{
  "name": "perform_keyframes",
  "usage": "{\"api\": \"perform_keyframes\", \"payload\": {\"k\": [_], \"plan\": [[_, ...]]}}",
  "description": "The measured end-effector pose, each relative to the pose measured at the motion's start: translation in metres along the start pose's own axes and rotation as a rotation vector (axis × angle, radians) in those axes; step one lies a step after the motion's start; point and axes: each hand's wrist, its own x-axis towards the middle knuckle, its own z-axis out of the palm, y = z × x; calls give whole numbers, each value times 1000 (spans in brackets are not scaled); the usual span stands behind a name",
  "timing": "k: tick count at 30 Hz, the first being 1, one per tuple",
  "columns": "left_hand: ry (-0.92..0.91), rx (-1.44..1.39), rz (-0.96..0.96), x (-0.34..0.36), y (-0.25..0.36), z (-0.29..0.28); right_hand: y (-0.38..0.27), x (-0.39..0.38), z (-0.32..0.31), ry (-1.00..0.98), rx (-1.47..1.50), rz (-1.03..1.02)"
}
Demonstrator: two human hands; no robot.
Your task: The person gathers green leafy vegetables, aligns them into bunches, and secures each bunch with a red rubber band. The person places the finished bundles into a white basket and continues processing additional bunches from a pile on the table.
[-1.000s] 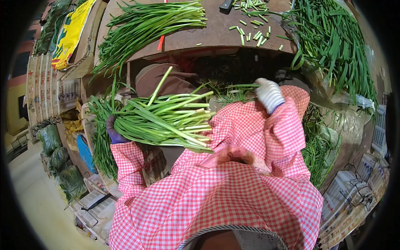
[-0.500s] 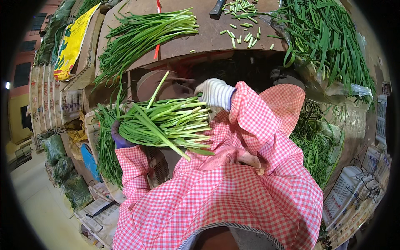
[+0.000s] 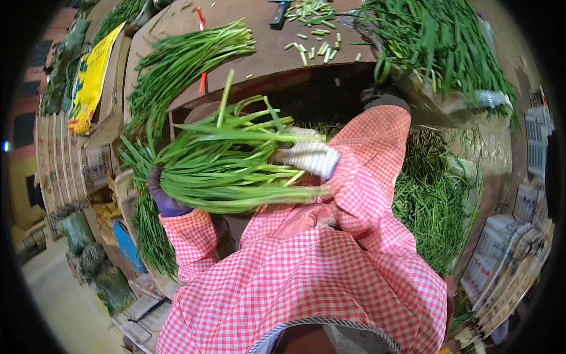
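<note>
A loose bunch of garlic chives lies sideways in front of me, leaf ends left and pale stem ends right. Wrapped round its leafy end is my left hand, closed, in a dark purple glove. My right hand, in a white striped knit glove, is among the stem ends. Motion blurs it and stems cover its fingers, so its grip does not show. Several stalks stick up and cross over the bunch. More long leaves hang below my left hand.
Across the table lie a gathered chive bunch, a red tie, a dark-handled knife and cut stem pieces. A large chive pile is at far right. Loose greens lie right of me, crates beyond.
My right hand has moved down and slightly right, and the stalks around it are spread and blurred. The bunch fans wider. My left hand keeps its hold; the whole view has shifted somewhat.
</note>
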Motion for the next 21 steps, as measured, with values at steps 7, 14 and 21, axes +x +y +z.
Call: {"api": "perform_keyframes", "payload": {"k": [7, 14, 21], "plan": [[-335, -37, 259, 22, -48, 163, -67, -67, -144, 709, -40, 429], [-888, 970, 525, 21, -154, 156, -58, -287, -217, 617, -666, 1238], [109, 478, -487, -6, -166, 79, -42, -316, -127, 485, -378, 1353]]}}
